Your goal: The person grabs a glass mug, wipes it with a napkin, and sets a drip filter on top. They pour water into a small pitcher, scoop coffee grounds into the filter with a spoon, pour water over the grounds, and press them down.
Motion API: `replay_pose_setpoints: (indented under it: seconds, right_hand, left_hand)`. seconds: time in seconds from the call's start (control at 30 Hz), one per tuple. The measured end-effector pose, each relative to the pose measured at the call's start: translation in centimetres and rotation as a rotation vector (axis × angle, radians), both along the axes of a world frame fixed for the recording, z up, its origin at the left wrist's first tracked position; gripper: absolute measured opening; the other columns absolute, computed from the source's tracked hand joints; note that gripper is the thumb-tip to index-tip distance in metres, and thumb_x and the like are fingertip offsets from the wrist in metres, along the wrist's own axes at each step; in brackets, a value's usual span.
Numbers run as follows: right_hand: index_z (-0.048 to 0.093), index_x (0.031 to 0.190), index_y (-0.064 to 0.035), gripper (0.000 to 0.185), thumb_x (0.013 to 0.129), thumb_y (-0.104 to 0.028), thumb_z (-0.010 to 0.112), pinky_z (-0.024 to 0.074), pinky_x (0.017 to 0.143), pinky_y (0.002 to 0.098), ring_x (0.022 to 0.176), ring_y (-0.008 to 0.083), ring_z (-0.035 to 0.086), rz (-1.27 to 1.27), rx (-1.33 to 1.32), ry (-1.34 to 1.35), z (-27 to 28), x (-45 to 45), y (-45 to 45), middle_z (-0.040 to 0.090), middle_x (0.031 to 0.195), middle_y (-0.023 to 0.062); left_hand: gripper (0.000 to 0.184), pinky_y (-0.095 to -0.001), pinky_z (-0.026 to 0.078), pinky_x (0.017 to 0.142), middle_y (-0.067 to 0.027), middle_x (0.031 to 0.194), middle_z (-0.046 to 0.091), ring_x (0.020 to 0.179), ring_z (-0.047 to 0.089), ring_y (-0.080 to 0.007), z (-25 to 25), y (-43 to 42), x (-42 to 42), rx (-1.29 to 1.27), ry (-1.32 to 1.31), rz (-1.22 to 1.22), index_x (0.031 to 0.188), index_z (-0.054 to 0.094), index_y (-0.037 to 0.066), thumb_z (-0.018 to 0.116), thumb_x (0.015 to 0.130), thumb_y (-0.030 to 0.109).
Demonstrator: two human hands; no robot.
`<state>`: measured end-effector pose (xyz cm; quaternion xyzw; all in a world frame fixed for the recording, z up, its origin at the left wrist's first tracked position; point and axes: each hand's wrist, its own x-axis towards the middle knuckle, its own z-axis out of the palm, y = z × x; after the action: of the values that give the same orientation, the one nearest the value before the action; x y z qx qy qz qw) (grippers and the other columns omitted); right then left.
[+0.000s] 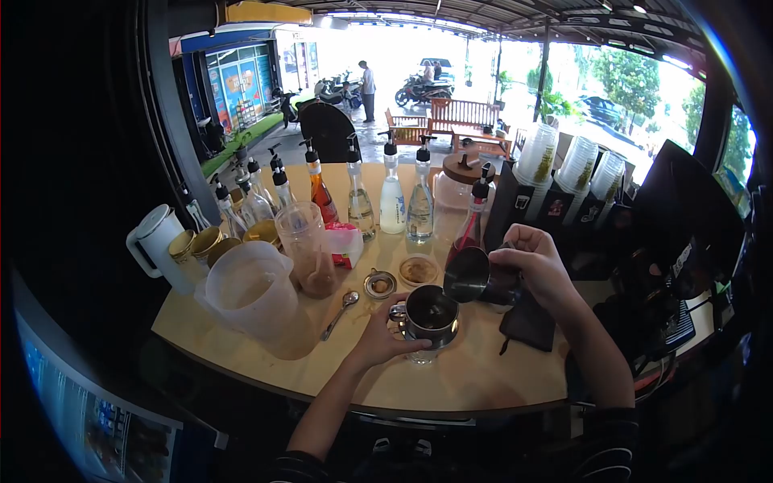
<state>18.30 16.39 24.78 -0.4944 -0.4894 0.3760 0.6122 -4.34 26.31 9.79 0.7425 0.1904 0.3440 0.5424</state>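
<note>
My left hand (388, 336) is closed around the near left side of a metal coffee dripper (432, 328), with the thumb along its base. The dripper has a small side handle and a flat rim, and seems to sit on a clear glass (422, 354). Dark contents show inside it. My right hand (533, 262) grips a dark metal pitcher (467, 276), tilted left with its mouth at the dripper's edge. I cannot make out a stream between them. Behind lie a small metal lid or press (379, 283) and a round brown-stained disc (419, 270). A spoon (341, 314) lies to the left.
Left stand a frosted jug (250, 294), a clear tall container (306, 258) and a white pitcher (157, 241). Several pump bottles (391, 197) line the back. Stacked plastic cups (538, 153) fill a dark holder at right. A dark pouch (529, 324) lies beside my right forearm.
</note>
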Motion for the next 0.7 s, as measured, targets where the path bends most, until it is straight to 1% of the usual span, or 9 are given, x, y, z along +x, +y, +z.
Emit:
replay_pose_setpoints:
  seconds: [0.1,0.3,0.53,0.7]
  right_hand:
    - [0.048,0.073,-0.0069,0.021,0.076,0.005,0.065,0.0444,0.052,0.0181,0.058,0.004,0.057,-0.01,-0.031,-0.022,0.61,-0.65,-0.01,0.059,0.066,0.0]
    - [0.048,0.073,-0.0061,0.021,0.076,0.006,0.065,0.0485,0.053,0.0191,0.06,0.0062,0.06,0.005,-0.017,-0.079,0.4,-0.46,0.6,0.06,0.067,0.0022]
    - [0.048,0.074,-0.0053,0.021,0.076,0.006,0.065,0.0489,0.053,0.0191,0.061,0.0069,0.061,-0.006,-0.029,-0.093,0.79,-0.73,0.59,0.061,0.068,0.0032]
    - [0.048,0.075,-0.0053,0.02,0.077,0.006,0.065,0.0516,0.053,0.02,0.062,0.0075,0.062,0.002,-0.013,-0.129,0.72,-0.64,0.75,0.061,0.069,0.0032]
  left_hand:
    - [0.082,-0.036,0.04,0.098,-0.0086,0.116,0.056,0.112,0.053,-0.0211,0.05,0.01,0.04,-0.001,0.0,0.001,0.123,0.046,0.008,0.088,0.055,0.027]
    - [0.083,-0.0362,0.04,0.098,-0.0089,0.116,0.056,0.112,0.053,-0.0217,0.44,-0.22,-0.06,-0.005,0.008,0.017,0.124,0.045,0.007,0.088,0.055,0.026]
    - [0.084,-0.0364,0.039,0.099,-0.0091,0.117,0.055,0.112,0.052,-0.0221,0.32,-0.17,-0.03,-0.004,0.009,0.014,0.125,0.044,0.007,0.088,0.056,0.026]
    - [0.084,-0.0368,0.039,0.099,-0.0092,0.117,0.055,0.113,0.052,-0.022,0.47,-0.26,-0.1,-0.012,0.029,0.019,0.125,0.044,0.007,0.088,0.055,0.027]
